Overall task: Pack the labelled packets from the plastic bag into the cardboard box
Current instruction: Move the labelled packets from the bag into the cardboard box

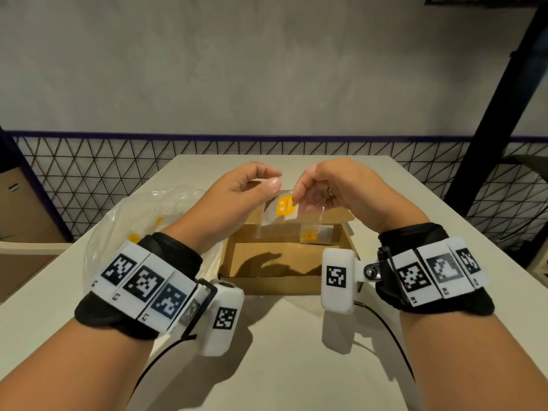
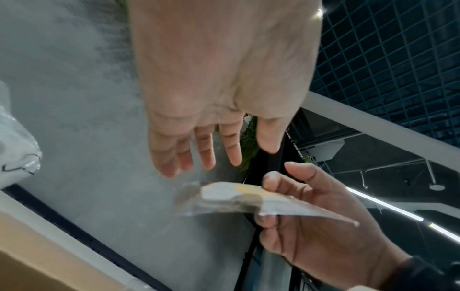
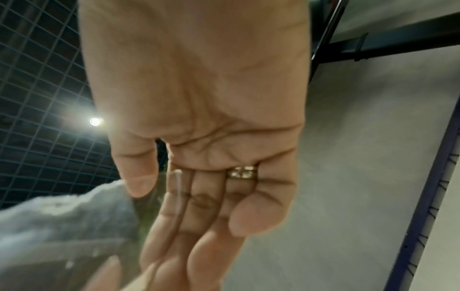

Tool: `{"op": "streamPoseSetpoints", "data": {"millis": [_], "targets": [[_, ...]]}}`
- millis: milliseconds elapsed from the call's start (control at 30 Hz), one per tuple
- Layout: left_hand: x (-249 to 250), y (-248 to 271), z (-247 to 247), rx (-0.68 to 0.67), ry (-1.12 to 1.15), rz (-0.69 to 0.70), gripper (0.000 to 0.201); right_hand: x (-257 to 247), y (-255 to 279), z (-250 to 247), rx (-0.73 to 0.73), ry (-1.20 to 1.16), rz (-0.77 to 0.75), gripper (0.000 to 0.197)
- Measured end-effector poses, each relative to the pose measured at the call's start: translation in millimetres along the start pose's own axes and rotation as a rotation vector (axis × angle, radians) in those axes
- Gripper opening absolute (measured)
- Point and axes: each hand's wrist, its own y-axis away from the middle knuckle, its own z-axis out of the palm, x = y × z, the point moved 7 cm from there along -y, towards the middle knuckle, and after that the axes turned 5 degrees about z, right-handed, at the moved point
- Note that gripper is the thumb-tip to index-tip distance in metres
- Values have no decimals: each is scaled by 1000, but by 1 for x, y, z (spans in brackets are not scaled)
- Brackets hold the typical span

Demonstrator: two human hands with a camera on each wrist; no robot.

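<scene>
A clear packet (image 1: 284,210) with an orange label hangs over the open cardboard box (image 1: 281,284). My right hand (image 1: 296,194) pinches its top by the label; the left wrist view shows the thumb under and the fingers over the packet (image 2: 224,196). My left hand (image 1: 274,178) is beside it at the packet's clear upper edge, with its fingers (image 2: 206,153) loosely straight and the thumb apart from them. A second labelled packet (image 1: 311,234) lies at the far end inside the box. The plastic bag (image 1: 124,226) lies left of the box with orange labels showing through it.
The box sits mid-table on a pale table (image 1: 267,366), with its far flap (image 1: 335,216) folded back. A black mesh railing (image 1: 89,173) runs behind the table and a dark post (image 1: 498,114) stands at the right. Cables trail from both wrist cameras.
</scene>
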Motion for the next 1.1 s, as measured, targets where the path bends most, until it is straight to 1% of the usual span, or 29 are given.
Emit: {"op": "streamPoseSetpoints", "data": {"millis": [33,100,133,167,233,267,333,367,433,500,667,833,967,1100], "targets": [[-5,-3,-1,-4,-68,-13,27,-1,1,-2,13,32,-40,43],[-10,-6,1,-40,-193,-38,39,-3,8,-4,10,37,-167,27],[-12,-7,1,-57,-220,-46,39,-1,10,-5,11,34,-198,20],[-15,-9,1,-59,-228,-54,34,0,12,-7,22,43,-205,17],[-16,-10,-2,-21,-232,-71,18,5,9,-11,81,123,-184,18],[-17,-10,-5,1,-232,-77,14,7,8,-13,109,171,-168,21],[-16,-11,-7,15,-231,-77,11,9,6,-13,144,242,-134,25],[-14,-11,-7,14,-235,-68,10,9,6,-13,157,258,-124,23],[-10,-11,-8,8,-238,-51,10,9,6,-14,180,269,-123,14],[-7,-12,-8,-3,-242,-46,11,6,6,-13,197,295,-136,9],[-3,-18,-2,-36,-292,-42,9,7,4,-15,253,327,-132,10],[4,-28,9,-121,-410,1,11,6,0,-12,267,339,-152,6],[4,-32,6,-73,-326,-18,8,7,-1,-15,290,274,-171,6],[-2,-30,7,-34,-227,-44,8,8,0,-16,283,241,-175,9]]}}
